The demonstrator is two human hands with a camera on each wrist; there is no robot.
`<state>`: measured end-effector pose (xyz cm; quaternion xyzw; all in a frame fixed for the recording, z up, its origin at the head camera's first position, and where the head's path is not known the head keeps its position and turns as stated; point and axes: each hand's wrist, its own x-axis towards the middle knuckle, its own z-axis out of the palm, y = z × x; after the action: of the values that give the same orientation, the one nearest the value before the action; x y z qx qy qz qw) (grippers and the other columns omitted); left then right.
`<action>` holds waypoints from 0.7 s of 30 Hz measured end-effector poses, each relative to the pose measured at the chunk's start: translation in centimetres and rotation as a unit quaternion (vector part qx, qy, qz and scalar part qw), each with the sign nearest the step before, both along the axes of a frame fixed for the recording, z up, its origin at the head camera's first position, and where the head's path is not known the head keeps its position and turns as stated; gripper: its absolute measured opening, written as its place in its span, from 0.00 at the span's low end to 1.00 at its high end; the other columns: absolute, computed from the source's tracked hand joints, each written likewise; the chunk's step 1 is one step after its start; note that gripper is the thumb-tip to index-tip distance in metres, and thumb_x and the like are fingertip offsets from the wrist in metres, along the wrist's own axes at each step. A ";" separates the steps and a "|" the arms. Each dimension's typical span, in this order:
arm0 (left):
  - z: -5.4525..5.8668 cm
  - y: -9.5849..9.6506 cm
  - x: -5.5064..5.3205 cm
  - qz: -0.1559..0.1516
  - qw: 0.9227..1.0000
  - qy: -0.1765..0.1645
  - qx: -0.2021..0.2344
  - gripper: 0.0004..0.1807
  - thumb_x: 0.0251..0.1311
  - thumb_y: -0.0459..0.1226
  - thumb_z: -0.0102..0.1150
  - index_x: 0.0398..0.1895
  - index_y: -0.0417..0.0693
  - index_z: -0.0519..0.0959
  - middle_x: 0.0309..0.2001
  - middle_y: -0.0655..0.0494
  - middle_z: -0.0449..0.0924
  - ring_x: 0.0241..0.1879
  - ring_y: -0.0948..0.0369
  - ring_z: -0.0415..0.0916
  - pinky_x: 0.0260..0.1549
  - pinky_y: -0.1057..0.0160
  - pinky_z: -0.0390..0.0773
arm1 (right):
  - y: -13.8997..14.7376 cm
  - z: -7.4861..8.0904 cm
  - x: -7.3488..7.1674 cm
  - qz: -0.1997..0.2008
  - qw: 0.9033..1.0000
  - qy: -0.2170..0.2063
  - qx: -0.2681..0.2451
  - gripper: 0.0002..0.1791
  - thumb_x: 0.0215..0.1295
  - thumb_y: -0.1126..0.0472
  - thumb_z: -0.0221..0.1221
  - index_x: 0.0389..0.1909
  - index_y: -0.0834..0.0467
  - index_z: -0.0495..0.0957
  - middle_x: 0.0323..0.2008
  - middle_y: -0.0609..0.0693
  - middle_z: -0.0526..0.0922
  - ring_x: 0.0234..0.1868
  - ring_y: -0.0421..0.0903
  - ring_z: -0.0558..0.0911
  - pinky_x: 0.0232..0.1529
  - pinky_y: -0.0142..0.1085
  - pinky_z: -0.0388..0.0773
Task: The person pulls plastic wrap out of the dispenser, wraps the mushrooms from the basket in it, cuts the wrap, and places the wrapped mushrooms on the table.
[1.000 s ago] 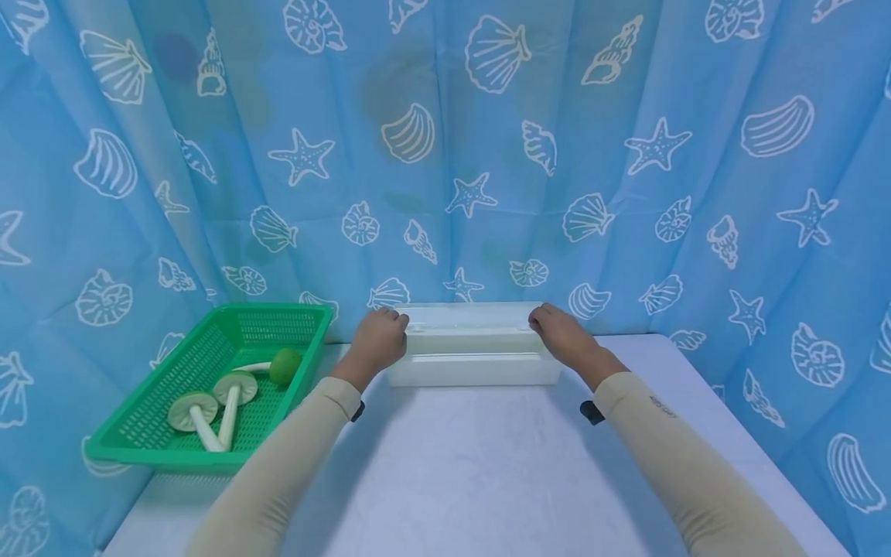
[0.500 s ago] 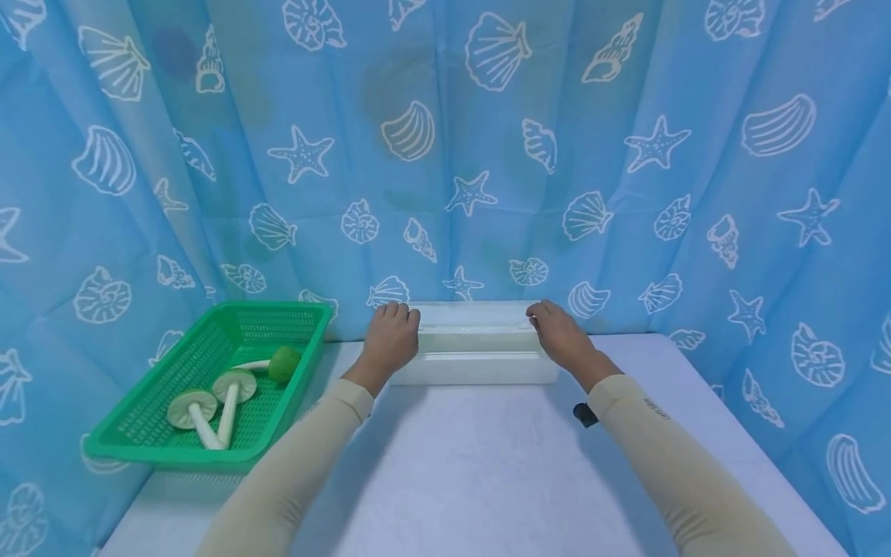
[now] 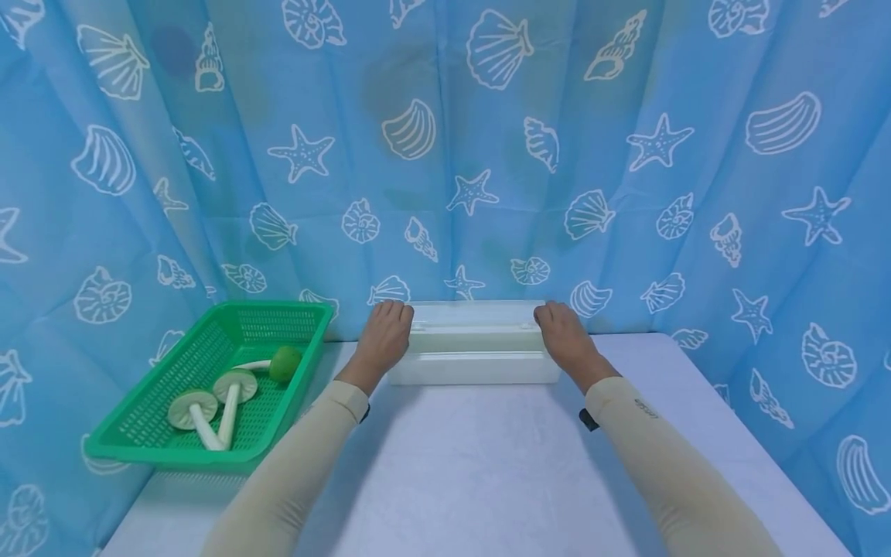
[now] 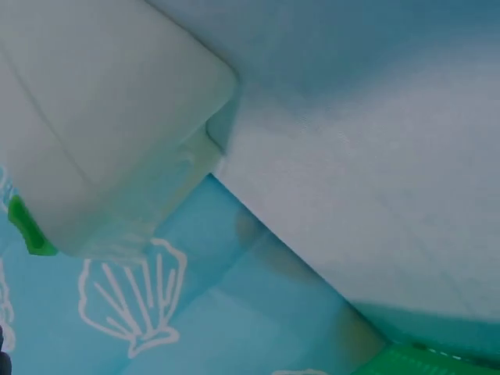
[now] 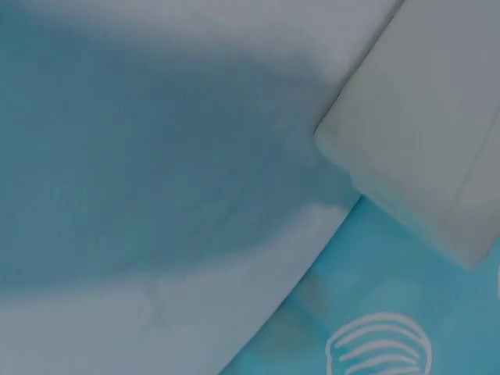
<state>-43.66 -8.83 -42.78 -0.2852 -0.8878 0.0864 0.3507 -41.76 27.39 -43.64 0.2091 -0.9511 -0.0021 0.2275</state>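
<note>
At the far edge of the table stands a long white storage box, its pale see-through lid raised along the back. My left hand grips the lid's left end with curled fingers. At the opposite end, my right hand has its fingers curled over the lid's corner. Both thumbs are mostly hidden. The left wrist view has the box's end wall up close, with a small green piece at its edge. In the right wrist view the other end wall shows.
A green plastic basket stands on the table's left side, holding white-stemmed, mushroom-like pieces and a round green fruit-like piece. A blue shell-print curtain hangs right behind the white table.
My left hand slides inward over the lid's left end, then back out a little. My right hand shifts slightly, its fingers now more tightly curled at the corner. Box and basket stay put.
</note>
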 end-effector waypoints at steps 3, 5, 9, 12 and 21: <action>0.1 0.0 0.1 -0.001 1.000 0.014 0.008 0.10 0.58 0.30 0.60 0.40 0.39 0.69 0.36 0.46 0.69 0.39 0.51 0.68 0.41 0.55 0.70 | 0.5 0.0 0.0 0.022 0.999 0.034 0.023 0.16 0.64 0.77 0.54 0.48 0.62 0.62 0.38 0.55 0.65 0.38 0.51 0.66 0.41 0.42 0.69; 0.1 0.1 0.1 -0.004 0.999 0.029 0.014 0.09 0.59 0.29 0.59 0.38 0.40 0.69 0.34 0.47 0.68 0.38 0.51 0.67 0.39 0.56 0.69 | 0.7 0.1 0.0 0.044 0.997 0.066 0.022 0.16 0.63 0.77 0.55 0.46 0.63 0.63 0.36 0.55 0.65 0.37 0.51 0.66 0.40 0.42 0.69; 0.2 0.3 0.0 -0.011 0.998 0.051 0.026 0.05 0.62 0.29 0.54 0.36 0.40 0.68 0.32 0.47 0.66 0.34 0.52 0.65 0.34 0.57 0.67 | 0.8 0.4 0.1 0.080 0.992 0.100 0.001 0.15 0.61 0.79 0.56 0.44 0.64 0.65 0.35 0.57 0.67 0.35 0.52 0.67 0.37 0.42 0.69; 0.3 0.2 0.1 -0.011 0.998 0.057 0.025 0.03 0.65 0.29 0.52 0.36 0.40 0.68 0.31 0.48 0.66 0.33 0.52 0.64 0.33 0.57 0.66 | 0.6 0.7 0.5 0.074 0.994 0.079 -0.010 0.18 0.60 0.78 0.57 0.46 0.63 0.64 0.37 0.56 0.67 0.38 0.51 0.67 0.39 0.42 0.69; 0.1 0.0 0.2 0.011 0.998 0.055 0.010 0.01 0.64 0.31 0.47 0.36 0.41 0.68 0.31 0.48 0.65 0.34 0.52 0.64 0.36 0.57 0.65 | -0.4 1.8 0.2 0.022 0.990 0.126 0.061 0.15 0.59 0.79 0.56 0.43 0.66 0.64 0.33 0.57 0.65 0.34 0.52 0.66 0.35 0.41 0.68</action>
<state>-43.45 -8.84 -42.70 -0.2668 -0.8709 0.0974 0.4010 -41.53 26.95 -41.85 0.2412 -0.9083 -0.0811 0.3321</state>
